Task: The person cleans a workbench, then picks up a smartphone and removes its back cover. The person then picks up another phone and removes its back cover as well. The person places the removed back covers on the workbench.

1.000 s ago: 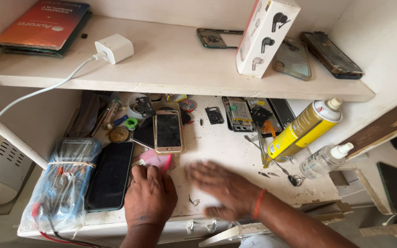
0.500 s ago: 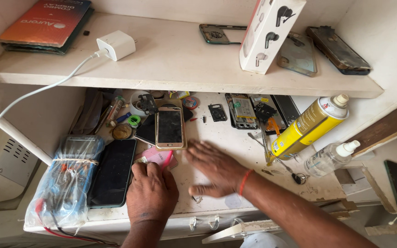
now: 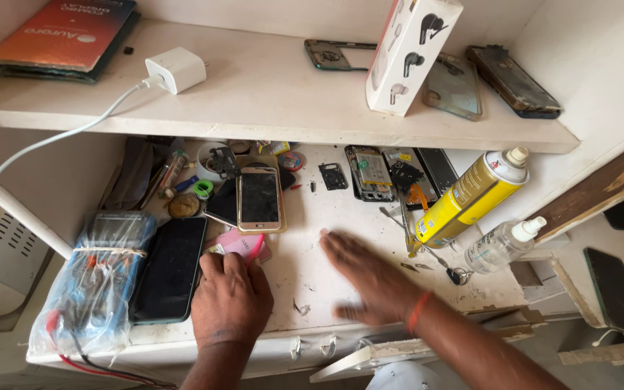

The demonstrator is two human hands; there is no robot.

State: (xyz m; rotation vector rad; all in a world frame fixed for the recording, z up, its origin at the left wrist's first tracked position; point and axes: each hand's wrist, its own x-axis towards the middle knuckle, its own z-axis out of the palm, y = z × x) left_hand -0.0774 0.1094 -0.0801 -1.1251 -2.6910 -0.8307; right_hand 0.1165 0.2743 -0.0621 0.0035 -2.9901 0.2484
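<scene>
Pink card (image 3: 243,247) lies on the white worktop (image 3: 312,267), just beyond my left hand (image 3: 230,300), whose fingertips rest at its near edge. That hand is curled loosely, knuckles up, grasping nothing that I can see. My right hand (image 3: 373,283) is spread flat and open, palm down on the bare worktop right of the card; it is blurred, and holds nothing. An orange band (image 3: 418,312) sits at that wrist.

Left of my left hand lies a dark phone (image 3: 171,269), screen up, beside a bagged multimeter (image 3: 95,278) with red leads.

Beyond the card rests a gold-framed phone (image 3: 259,200). Further right lie an opened phone body (image 3: 370,173), a yellow spray can (image 3: 471,195) on its side and a clear bottle (image 3: 503,244).

On the shelf (image 3: 269,94) above stand a white charger (image 3: 176,70) and an earbud box (image 3: 412,50).
</scene>
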